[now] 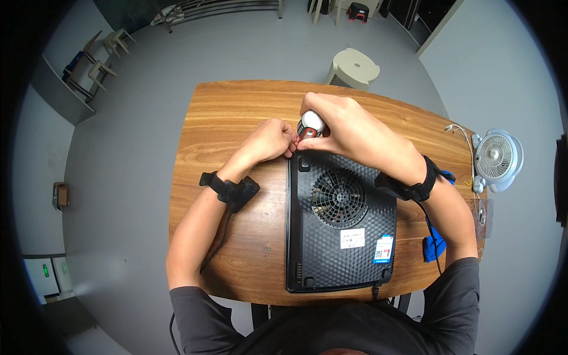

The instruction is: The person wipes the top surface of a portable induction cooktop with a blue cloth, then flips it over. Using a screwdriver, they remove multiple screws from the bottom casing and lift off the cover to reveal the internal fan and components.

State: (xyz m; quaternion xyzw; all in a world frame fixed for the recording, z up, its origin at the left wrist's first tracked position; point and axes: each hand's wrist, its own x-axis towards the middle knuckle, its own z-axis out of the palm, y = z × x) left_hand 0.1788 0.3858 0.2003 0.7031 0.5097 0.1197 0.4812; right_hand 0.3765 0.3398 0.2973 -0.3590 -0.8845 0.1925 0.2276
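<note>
A black laptop cooling pad (319, 254) lies on the wooden table with its textured, labelled side up and a round fan grille (339, 198) showing. My right hand (337, 121) wraps round a white, black and red hand tool (311, 122) above the pad's far left corner. Its rounded white end points up, and its lower end is hidden. Close beside it, my left hand (275, 139) is closed, fingertips pinched together at the same corner. What those fingers hold, if anything, cannot be made out. Black straps with small boxes circle both wrists.
A light blue fan (496, 154) stands at the table's right edge, near a white cable (458, 129). Blue cloth-like material (433, 248) lies partly under my right arm. A cable plug (376, 291) sits at the pad's near edge. Beyond the table stands a cream stool (357, 66).
</note>
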